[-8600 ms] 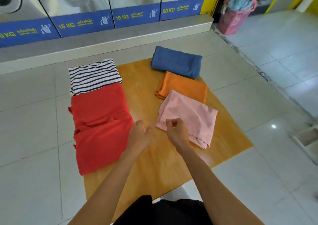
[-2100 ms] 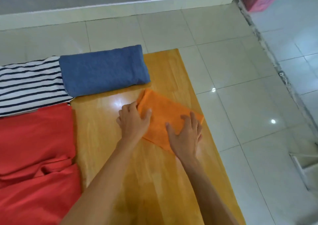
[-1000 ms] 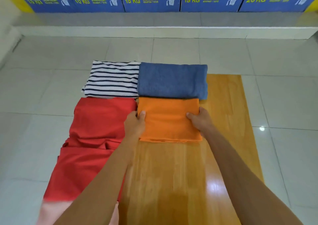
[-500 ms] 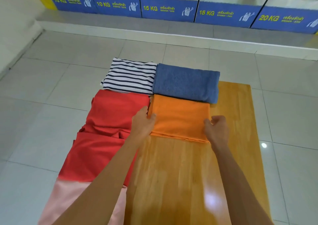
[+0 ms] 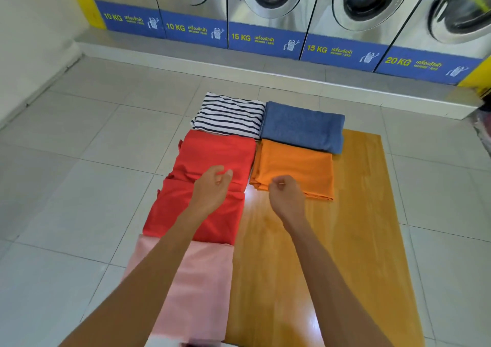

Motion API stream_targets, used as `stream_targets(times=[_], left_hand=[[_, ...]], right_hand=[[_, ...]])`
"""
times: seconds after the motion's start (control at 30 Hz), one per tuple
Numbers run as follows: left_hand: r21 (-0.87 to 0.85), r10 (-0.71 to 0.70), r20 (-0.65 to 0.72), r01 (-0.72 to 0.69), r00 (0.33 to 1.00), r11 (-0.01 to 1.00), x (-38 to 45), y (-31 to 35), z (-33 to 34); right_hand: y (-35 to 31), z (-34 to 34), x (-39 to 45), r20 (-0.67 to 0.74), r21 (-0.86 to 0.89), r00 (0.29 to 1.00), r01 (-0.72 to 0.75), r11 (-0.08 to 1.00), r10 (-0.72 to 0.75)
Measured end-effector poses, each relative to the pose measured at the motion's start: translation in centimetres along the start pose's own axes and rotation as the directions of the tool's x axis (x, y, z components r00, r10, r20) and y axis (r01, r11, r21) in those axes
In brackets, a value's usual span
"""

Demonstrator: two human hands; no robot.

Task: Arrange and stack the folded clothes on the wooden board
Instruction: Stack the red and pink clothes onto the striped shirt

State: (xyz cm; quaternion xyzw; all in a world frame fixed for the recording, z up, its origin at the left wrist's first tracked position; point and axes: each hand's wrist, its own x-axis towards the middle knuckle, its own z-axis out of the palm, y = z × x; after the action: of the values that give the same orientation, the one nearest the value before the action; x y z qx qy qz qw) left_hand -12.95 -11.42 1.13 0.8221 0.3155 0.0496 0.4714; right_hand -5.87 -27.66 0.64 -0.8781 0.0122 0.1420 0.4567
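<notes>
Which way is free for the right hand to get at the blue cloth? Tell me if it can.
Probably yes. The right hand hovers at the orange cloth's near edge, holding nothing; the blue cloth lies just beyond, with only flat orange cloth between.

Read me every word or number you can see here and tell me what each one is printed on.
"10 KG": blue panel of the leftmost washer.
"10 KG": second blue panel.
"15 KG": third blue panel.
"15 KG": fourth blue panel.
"20 KG": fifth blue panel.
The smaller yellow and white script beside each weight is too blurred to read.
The folded clothes carry no text.
</notes>
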Motion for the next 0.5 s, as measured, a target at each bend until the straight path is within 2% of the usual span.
stream_targets(times=[0.17, 0.37, 0.5], left_hand=[[0.034, 0.053, 0.050, -0.055, 0.997, 0.998, -1.8, -1.2, -5.2], [0.004, 0.060, 0.027, -0.060, 0.998, 0.998, -2.4, -2.6, -10.1], [-0.033, 0.043, 0.071, -0.041, 0.997, 0.999, -1.2, -3.1, -11.8]], right_hand=[[-3.2, 1.8, -4.0, 0.012, 0.072, 0.996, 0.083, 0.994, -0.084], [-5.6, 3.0, -6.4, -0.016, 0.174, 0.995, 0.100, 0.980, -0.099], [-6.0, 3.6, -6.7, -0.024, 0.209, 0.997, 0.075, 0.975, -0.071]])
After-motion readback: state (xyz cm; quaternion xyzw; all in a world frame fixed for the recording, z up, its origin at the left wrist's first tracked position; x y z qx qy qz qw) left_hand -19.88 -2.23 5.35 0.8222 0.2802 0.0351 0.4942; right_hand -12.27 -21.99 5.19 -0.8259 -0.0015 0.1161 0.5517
